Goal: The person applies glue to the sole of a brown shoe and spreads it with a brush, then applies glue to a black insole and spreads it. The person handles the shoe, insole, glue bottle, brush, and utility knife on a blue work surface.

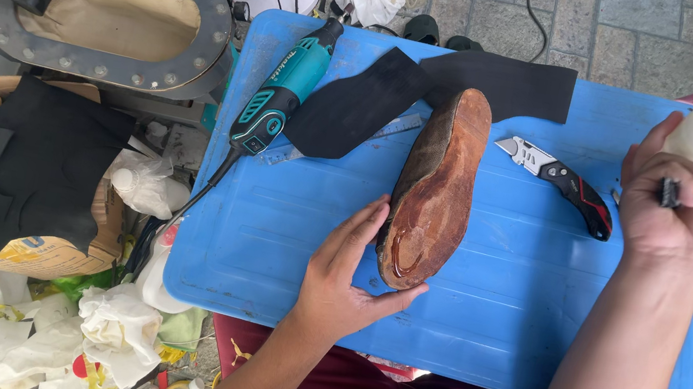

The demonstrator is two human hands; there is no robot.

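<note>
Knife [566,182] and grinder [280,95] flank shoe [436,191].

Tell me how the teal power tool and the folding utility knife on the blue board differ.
The teal power tool is longer and thicker than the folding utility knife. The tool is teal and black with a cord trailing off the blue board; the knife is black, red and silver, with no cord. The tool lies left of the shoe sole, the knife right of it. Both lie untouched at a slant.
</note>
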